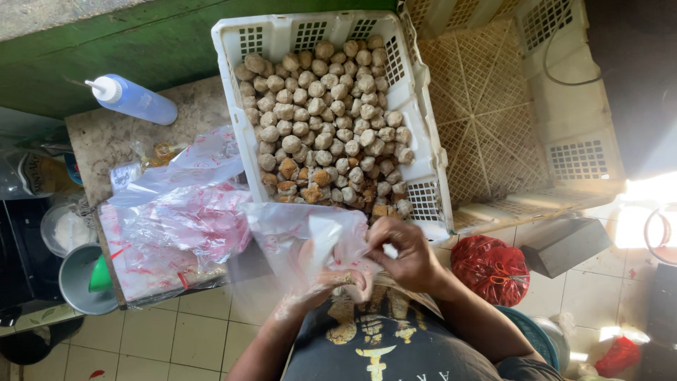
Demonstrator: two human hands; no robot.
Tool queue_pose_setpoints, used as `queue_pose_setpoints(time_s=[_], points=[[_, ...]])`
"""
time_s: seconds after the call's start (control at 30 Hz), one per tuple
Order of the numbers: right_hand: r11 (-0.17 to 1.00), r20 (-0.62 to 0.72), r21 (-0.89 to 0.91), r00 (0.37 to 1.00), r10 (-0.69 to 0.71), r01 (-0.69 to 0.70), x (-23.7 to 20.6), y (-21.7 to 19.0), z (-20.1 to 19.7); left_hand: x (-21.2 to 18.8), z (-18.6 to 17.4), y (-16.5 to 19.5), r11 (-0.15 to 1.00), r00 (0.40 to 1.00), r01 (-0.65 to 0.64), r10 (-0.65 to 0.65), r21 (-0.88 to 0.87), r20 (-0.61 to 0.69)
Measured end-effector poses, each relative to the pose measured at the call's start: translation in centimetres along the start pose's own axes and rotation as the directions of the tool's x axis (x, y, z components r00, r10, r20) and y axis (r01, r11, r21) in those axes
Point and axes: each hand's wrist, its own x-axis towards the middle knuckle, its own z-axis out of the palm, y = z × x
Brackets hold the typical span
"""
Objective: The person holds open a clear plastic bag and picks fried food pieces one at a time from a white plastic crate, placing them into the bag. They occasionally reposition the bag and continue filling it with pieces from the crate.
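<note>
1. White crate (416,106) of brownish balls (328,120) sat right in front.
2. Clear plastic bag (303,233) hung just below it, at chest height.
3. Left hand (321,279) was inside the bag, fingers curled.
4. Right hand (405,257) pinched its rim shut.

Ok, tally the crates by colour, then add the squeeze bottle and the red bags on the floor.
White crate, filled with brown balls: 1
Cream crate, nothing inside: 1
Blue squeeze bottle: 1
Red bags on the floor: 2
Total: 5

White crate (412,106), beige-brown balls (328,120), red-printed clear bags (183,219), blue bottle (137,100).
</note>
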Motion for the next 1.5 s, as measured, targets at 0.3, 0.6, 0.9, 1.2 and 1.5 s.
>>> queue_pose_setpoints(time_s=[0.3, 0.6, 0.9, 1.2, 1.5], points=[[0.853, -0.549, -0.519, 0.741, -0.386, 0.060, -3.1, -0.4, -9.2, -2.4, -4.9, 4.7, 0.576, 0.759, -0.069, 0.560, 0.815, -0.331], [0.553, -0.103, -0.817, 0.902, -0.418, 0.164, 1.3, -4.6, -4.2, 6.5, 1.1, 7.3, -0.012, 0.855, -0.365, 0.391, 0.931, 0.341], [0.917, -0.162, -0.277, 0.955, 0.249, -0.286, 3.0, 1.1, 2.0, 7.1, 2.7, 3.4, 0.667, 0.965, -0.255, 0.223, 0.700, 0.138], [0.827, -0.064, -0.472, 0.948, 0.313, -0.305, 4.9, 5.6, -2.0, -0.4, 0.5, 2.0, 0.958, 0.870, 0.276, -0.217, -0.074, 0.443], [0.731, 0.585, 0.452, 0.788, 0.190, -0.512, 2.6, 9.5, -1.9, -1.6, -0.6, -3.9, 0.705, 0.668, 0.563, -0.082, -0.430, 0.740]])
